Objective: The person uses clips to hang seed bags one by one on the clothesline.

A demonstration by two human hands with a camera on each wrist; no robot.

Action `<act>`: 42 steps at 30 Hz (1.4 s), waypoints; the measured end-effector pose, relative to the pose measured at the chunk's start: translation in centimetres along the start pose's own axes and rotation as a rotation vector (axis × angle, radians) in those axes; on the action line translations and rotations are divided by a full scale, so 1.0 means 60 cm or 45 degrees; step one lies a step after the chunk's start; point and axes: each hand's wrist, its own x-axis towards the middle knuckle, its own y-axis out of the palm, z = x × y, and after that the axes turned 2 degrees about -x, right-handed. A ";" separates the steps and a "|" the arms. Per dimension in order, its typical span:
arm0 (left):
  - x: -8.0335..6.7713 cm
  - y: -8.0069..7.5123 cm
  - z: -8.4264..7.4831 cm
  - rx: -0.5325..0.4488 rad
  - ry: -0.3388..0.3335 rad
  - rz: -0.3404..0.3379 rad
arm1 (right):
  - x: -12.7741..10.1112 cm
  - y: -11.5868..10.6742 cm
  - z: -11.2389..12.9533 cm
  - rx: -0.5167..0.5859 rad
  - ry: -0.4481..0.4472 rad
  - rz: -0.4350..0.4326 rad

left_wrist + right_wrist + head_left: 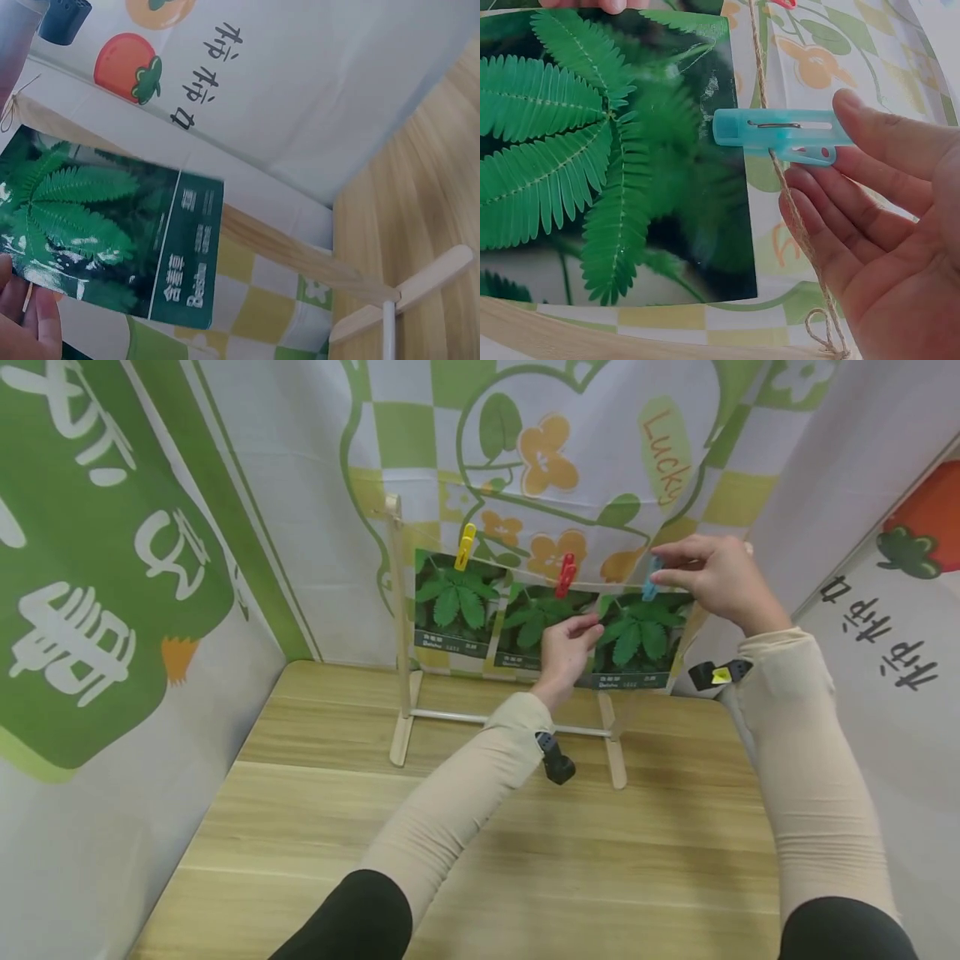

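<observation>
My right hand (723, 578) pinches a light-blue clothes peg (776, 129) between thumb and fingers. The peg's tip overlaps the top edge of the right-hand picture card (640, 639), across the twine (799, 217). This card shows green fern-like leaves above a dark strip with printed characters. My left hand (567, 652) pinches the card's left edge, with fingers also showing in the left wrist view. Beside it hang two similar cards: the middle card (525, 625), partly behind my left hand, under a red peg (566, 575), and the left card (450, 610) under a yellow peg (465, 547).
The twine runs between the posts of a wooden stand, its left post (401, 618) nearest the green wall print. A white crossbar (450, 717) joins the wooden feet (401, 742) on the wood-grain table (315, 810). A patterned curtain (405, 435) hangs close behind.
</observation>
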 end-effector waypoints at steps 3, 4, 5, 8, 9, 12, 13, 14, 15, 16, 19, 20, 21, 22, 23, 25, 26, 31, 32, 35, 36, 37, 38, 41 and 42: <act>-0.001 -0.004 0.002 0.049 0.013 -0.018 | 0.000 0.002 -0.001 0.025 0.017 0.008; -0.002 -0.005 0.002 0.067 0.018 -0.026 | 0.000 0.002 -0.001 0.031 0.019 0.009; -0.002 -0.006 0.003 0.087 0.024 -0.037 | 0.001 0.003 -0.002 0.038 0.020 0.009; -0.004 -0.010 0.005 0.127 0.052 -0.058 | 0.001 0.004 -0.003 0.047 0.017 0.004; -0.004 -0.011 0.005 0.138 0.065 -0.066 | 0.001 0.005 -0.003 0.051 0.017 0.001; -0.006 -0.016 0.007 0.155 0.112 -0.087 | 0.000 0.005 -0.003 0.062 0.021 -0.007; -0.007 -0.018 0.008 0.155 0.126 -0.095 | -0.001 0.006 -0.003 0.066 0.024 -0.009; -0.007 -0.020 0.009 0.156 0.142 -0.105 | -0.001 0.006 -0.003 0.071 0.027 -0.011; -0.008 -0.021 0.010 0.157 0.157 -0.117 | -0.001 0.006 -0.003 0.080 0.032 -0.012; -0.008 -0.023 0.011 0.155 0.166 -0.128 | -0.002 0.006 -0.003 0.087 0.035 -0.013; -0.009 -0.028 0.013 0.163 0.180 -0.151 | -0.003 0.007 -0.002 0.112 0.039 -0.018; -0.009 -0.029 0.013 0.171 0.181 -0.156 | -0.003 0.007 -0.002 0.121 0.040 -0.018; -0.009 -0.030 0.013 0.176 0.179 -0.159 | -0.004 0.008 -0.002 0.129 0.042 -0.019; -0.010 -0.031 0.014 0.178 0.177 -0.159 | -0.004 0.008 -0.002 0.133 0.042 -0.021; -0.009 -0.032 0.013 0.181 0.177 -0.157 | -0.004 0.008 -0.002 0.138 0.043 -0.024; -0.010 -0.033 0.013 0.182 0.180 -0.156 | -0.005 0.009 -0.003 0.143 0.044 -0.030; -0.010 -0.033 0.013 0.181 0.182 -0.157 | -0.005 0.009 -0.003 0.143 0.043 -0.033; -0.012 -0.036 0.012 0.176 0.192 -0.156 | -0.006 0.010 -0.003 0.146 0.045 -0.044; -0.012 -0.037 0.012 0.174 0.193 -0.153 | -0.006 0.010 -0.003 0.147 0.047 -0.046; -0.014 -0.043 0.014 0.157 0.196 -0.144 | -0.008 0.010 -0.003 0.152 0.049 -0.058; -0.014 -0.046 0.015 0.153 0.194 -0.145 | -0.009 0.010 -0.003 0.155 0.049 -0.061; -0.014 -0.049 0.017 0.148 0.191 -0.146 | -0.010 0.011 -0.003 0.161 0.047 -0.066; -0.014 -0.052 0.018 0.153 0.185 -0.148 | -0.011 0.011 -0.002 0.162 0.040 -0.078; -0.014 -0.061 0.021 0.167 0.169 -0.143 | -0.016 0.012 -0.001 0.171 0.019 -0.130; -0.014 -0.064 0.022 0.172 0.167 -0.137 | -0.018 0.012 -0.001 0.175 0.011 -0.151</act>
